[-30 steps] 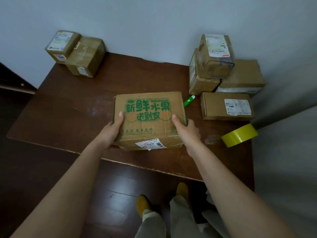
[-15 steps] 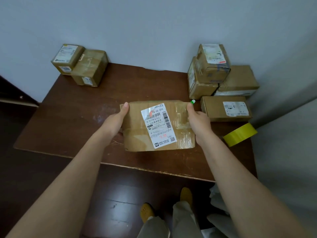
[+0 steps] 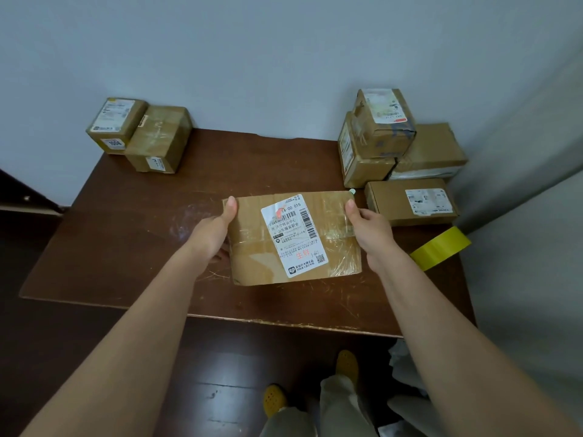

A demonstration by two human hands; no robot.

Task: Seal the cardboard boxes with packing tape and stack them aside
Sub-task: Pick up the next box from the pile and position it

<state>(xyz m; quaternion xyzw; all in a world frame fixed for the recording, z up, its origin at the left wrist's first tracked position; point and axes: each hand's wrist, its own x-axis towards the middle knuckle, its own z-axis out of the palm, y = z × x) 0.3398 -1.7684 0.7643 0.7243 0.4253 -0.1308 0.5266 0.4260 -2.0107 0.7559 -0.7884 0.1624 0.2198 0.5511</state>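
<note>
Hands: a person's left hand (image 3: 210, 232) and right hand (image 3: 372, 228) grip the two short ends of a cardboard box (image 3: 293, 238), thumbs hooked over its far top corners
Box in hand: held level above the middle of the brown table (image 3: 132, 222), its broad face up, with a white shipping label (image 3: 295, 236) on it and glossy clear tape wrinkled over the right part; whether it touches the tabletop cannot be told
Tape: the yellow roll of packing tape (image 3: 440, 247) lies near the table's right edge, untouched and apart from both hands
Left pile: two small boxes (image 3: 140, 135) sit side by side at the far left corner against the wall
Right pile: four boxes (image 3: 400, 162) crowd the far right corner, one perched atop the others and a flat one nearest the roll
Pen: a green and white tip (image 3: 352, 191) peeks out behind the held box
Progress: judging by the layout, this box appears not yet sealed with the yellow tape; which pile is finished is unclear, so taping and stacking seem to remain
</note>
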